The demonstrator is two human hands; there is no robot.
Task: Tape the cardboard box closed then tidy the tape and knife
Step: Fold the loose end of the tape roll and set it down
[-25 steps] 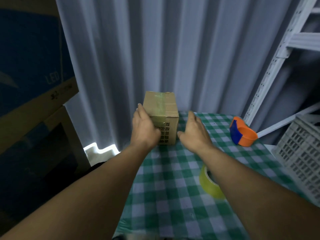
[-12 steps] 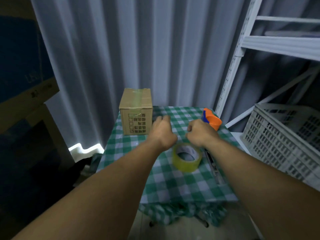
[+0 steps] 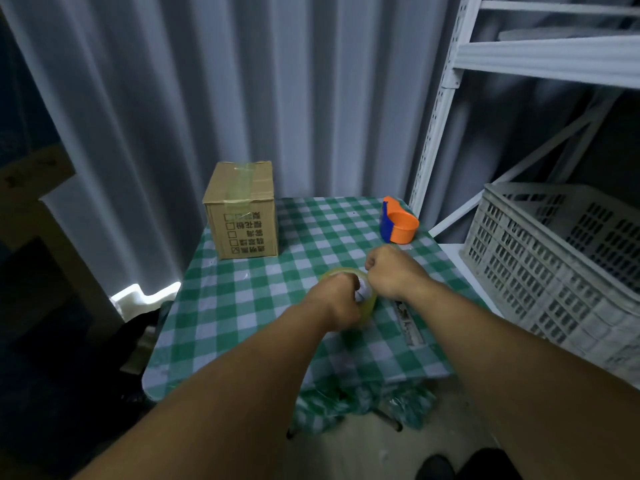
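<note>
Box: the small brown cardboard box (image 3: 242,211) stands at the far left of the tabletop (image 3: 242,306), which a green-and-white checked cloth covers. Clear tape runs over its top seam and down the front, so I judge the closing is done.
Step in hand: you tidy the tape now, I think. The roll of yellowish clear packing tape (image 3: 365,299) lies flat near the middle of the tabletop, well apart from the box.
Left hand: your left hand (image 3: 337,299) is curled over the near edge of the roll and touches it. I cannot tell if the fingers are really closed on it.
Right hand: your right hand (image 3: 389,271) is a loose fist just beside the far right edge of the roll. If it pinches the loose end of the tape, I cannot tell.
Knife: a long dark narrow thing (image 3: 408,322) lies just to the right of the roll, partly under your right forearm. It may be the knife, but it is too dim to be sure.
Holder: an orange and blue plastic tape dispenser (image 3: 396,225) stands at the far right corner.
Advice: press the loose end flat on the roll first, so it does not stick to the cloth. Lift the roll by its outer rim, and keep your forearm away from the thing beside it.
</note>
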